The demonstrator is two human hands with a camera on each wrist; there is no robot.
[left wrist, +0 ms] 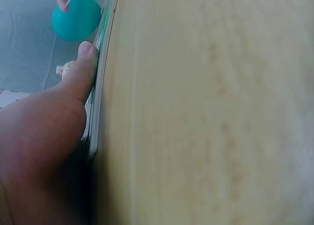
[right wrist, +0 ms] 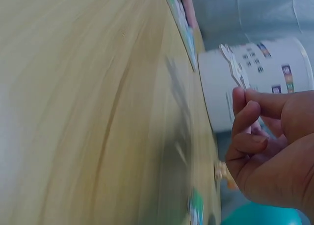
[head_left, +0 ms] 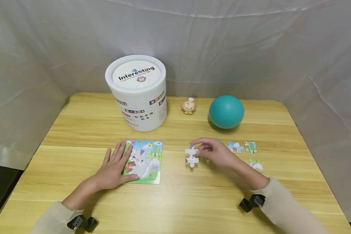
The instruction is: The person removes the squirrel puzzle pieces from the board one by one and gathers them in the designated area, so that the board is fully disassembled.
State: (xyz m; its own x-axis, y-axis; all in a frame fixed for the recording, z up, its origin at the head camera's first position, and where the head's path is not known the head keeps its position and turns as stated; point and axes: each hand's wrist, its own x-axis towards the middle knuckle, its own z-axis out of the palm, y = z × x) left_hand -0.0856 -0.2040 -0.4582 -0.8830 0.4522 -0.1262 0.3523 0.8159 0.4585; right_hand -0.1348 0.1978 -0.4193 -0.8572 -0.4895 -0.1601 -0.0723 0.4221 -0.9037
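My left hand (head_left: 112, 167) lies with fingers spread over the left side of a square puzzle board (head_left: 146, 162), its thumb (left wrist: 83, 70) along the near edge. The board shows a grey-and-white cartoon animal with a brown nut; my fingers hide its left part. To the right, my right hand (head_left: 214, 152) pinches a jigsaw piece (head_left: 191, 156) between thumb and fingertips. In the right wrist view the piece (right wrist: 234, 65) is held up off the table, tilted. Several loose jigsaw pieces (head_left: 251, 147) lie beyond the right hand, some partly hidden by it.
A large white lidded tub (head_left: 144, 107) stands behind the puzzle board. A small chick-like figurine (head_left: 188, 106) and a teal ball (head_left: 226, 112) sit toward the back of the wooden table (head_left: 175, 208). A grey cloth (head_left: 222, 48) hangs behind the table.
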